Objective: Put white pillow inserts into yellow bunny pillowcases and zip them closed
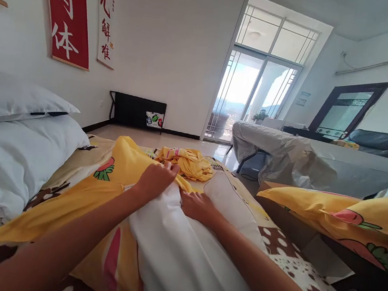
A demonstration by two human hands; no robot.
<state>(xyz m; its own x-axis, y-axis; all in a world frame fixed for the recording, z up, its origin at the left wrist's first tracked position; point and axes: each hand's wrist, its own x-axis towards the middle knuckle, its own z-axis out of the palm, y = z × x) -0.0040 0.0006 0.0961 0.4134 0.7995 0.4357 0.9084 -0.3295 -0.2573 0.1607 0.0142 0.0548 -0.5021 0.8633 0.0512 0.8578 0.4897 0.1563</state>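
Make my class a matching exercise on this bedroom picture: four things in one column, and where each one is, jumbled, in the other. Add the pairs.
Things
1. Red hanging scroll
2. Single white pillow
3. Crumpled yellow cloth
4. Stacked white pillows

Places
A. Between the person's forearms
B. One on top of the other, at the left edge of the view
C. Up on the white wall
D. On the patterned blanket, just beyond the hands

Right pairs: 1-C, 2-A, 3-D, 4-B
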